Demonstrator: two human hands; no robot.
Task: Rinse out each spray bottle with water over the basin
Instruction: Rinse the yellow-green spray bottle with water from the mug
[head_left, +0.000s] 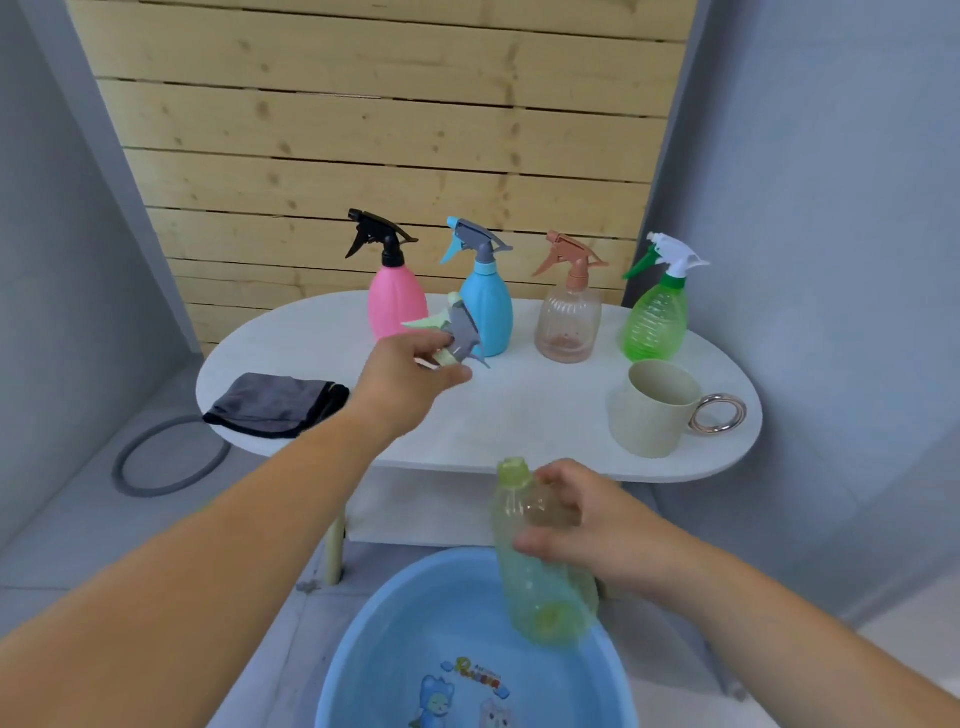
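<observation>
My left hand pinches the grey trigger head above the table. My right hand curls round the open-necked yellow-green bottle over the blue basin.

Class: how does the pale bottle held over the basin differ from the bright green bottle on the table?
The pale bottle has no spray head; the bright green bottle wears its white one. The pale bottle tilts in the right hand; the green bottle stands upright on the table. Both are translucent, ribbed.

Glossy plastic basin, clear plastic bottle, knotty wood wall
</observation>
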